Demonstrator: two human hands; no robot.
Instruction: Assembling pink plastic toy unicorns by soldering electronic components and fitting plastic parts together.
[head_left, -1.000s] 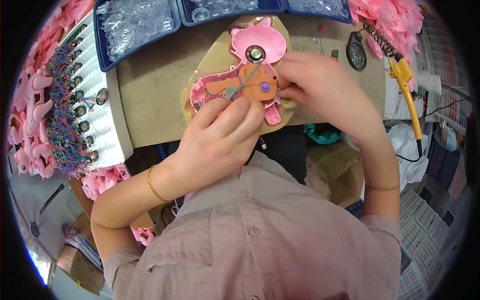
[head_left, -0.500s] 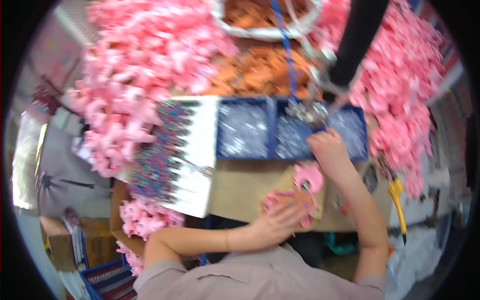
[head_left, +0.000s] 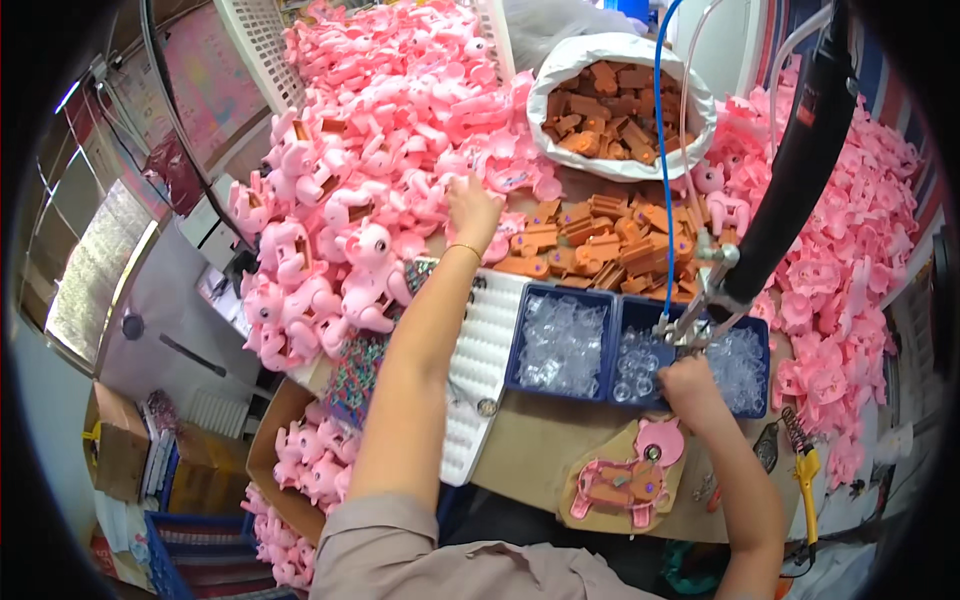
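Reached out over the far left pile, my left hand [head_left: 474,208] is among pink plastic animal-shaped toy pieces [head_left: 375,150]. Its fingers are curled in; any piece between them is hard to make out. My right hand [head_left: 692,388] is closed at the front of a blue tray [head_left: 612,345] of clear round parts, just under the metal end of a hanging black tool [head_left: 800,170]. Whatever its fingers hold is hidden. Between my arms, a pink toy half [head_left: 660,440] with a brown box-like part [head_left: 625,483] inside lies in a tan fixture [head_left: 580,510].
Brown parts [head_left: 600,240] are heaped behind the tray, below a white sack [head_left: 545,85] of more. Another pink pile [head_left: 835,300] rises at right. A white ridged board [head_left: 490,340] with colourful small pieces lies under my left forearm. A yellow-handled tool [head_left: 806,480] rests at right.
My left hand has left the toy half in the fixture and moved far and left to the pink pile. My right hand stays by the tray under the tool. The view has shifted.
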